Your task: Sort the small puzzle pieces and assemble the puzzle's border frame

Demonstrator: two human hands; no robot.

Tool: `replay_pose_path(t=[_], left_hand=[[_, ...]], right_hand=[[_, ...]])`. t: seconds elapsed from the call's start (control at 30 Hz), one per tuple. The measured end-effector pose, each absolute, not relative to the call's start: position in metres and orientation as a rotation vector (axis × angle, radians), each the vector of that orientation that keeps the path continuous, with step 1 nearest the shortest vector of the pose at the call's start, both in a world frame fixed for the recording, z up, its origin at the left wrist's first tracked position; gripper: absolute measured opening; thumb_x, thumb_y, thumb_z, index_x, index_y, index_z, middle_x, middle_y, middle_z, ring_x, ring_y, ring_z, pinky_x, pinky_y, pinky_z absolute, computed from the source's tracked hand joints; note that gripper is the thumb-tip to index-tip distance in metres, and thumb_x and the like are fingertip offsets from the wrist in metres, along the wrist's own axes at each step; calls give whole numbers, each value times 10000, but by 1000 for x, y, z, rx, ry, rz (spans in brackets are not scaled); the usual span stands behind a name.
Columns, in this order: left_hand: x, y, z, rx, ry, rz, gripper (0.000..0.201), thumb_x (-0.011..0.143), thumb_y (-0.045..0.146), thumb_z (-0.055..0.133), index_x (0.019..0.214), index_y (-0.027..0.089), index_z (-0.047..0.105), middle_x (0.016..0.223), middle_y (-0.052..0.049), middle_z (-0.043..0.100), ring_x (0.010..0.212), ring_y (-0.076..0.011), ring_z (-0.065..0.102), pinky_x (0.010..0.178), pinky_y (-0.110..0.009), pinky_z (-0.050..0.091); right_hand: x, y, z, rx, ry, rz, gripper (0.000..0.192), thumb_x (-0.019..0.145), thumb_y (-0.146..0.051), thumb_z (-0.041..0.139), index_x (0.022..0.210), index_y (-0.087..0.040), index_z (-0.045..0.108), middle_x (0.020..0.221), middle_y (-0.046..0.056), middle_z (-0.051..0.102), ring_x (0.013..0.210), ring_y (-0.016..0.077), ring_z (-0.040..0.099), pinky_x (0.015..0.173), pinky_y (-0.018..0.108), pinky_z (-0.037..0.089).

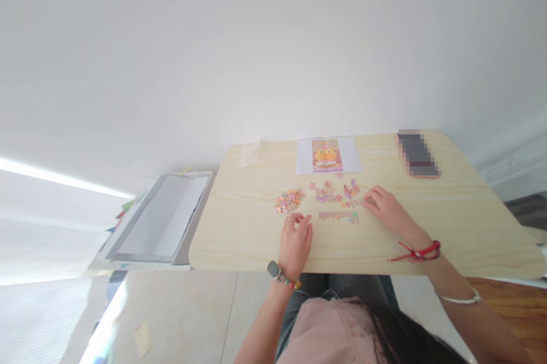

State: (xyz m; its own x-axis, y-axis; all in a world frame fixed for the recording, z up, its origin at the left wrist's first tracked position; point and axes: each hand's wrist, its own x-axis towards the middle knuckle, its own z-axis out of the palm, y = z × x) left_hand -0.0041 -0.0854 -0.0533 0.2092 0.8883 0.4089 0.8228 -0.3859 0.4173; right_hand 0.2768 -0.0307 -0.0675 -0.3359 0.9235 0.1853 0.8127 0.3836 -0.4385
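Note:
Small jigsaw puzzle pieces lie on a pale wooden table (pixel 239 233). My left hand (pixel 296 244) rests just below a dense pile of pieces (pixel 289 201), fingers loosely curled and thumb apart, with nothing visible in it. Farther right, the bent fingers of my right hand (pixel 388 211) come together at the edge of a looser spread of pieces (pixel 327 193). A puzzle piece (pixel 358 202) shows at those fingertips, partly hidden. Between my hands lies a joined strip of puzzle pieces (pixel 337 216), with a few pieces attached below its right end.
Behind the pieces lies a white sheet with a printed picture (pixel 327 156). A phone-like dark object (pixel 417 153), blurred out, is at the back right. A clear plastic bag (pixel 250 154) lies back left. Papers in a grey tray (pixel 164 216) stand left of the table; a wall runs behind.

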Motion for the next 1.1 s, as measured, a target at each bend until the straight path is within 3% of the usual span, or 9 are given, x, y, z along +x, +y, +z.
replay_pose_path(t=[0.57, 1.1], left_hand=[[-9, -83, -53, 2332, 1712, 915, 204, 834, 142, 482, 1003, 183, 589, 928, -68, 502, 837, -168, 527, 758, -334, 508], [-11, -85, -55, 2335, 1725, 844, 205, 832, 141, 482, 1002, 191, 586, 928, -63, 499, 836, -171, 519, 759, -335, 505]], right_hand=[[272, -22, -65, -1534, -2276, 251, 165, 832, -246, 444, 815, -174, 592, 859, 83, 586, 802, 210, 560, 730, 357, 429], [280, -21, -70, -1525, -2198, 336, 183, 835, -262, 449, 833, -180, 613, 877, 80, 583, 820, 206, 564, 756, 363, 444]])
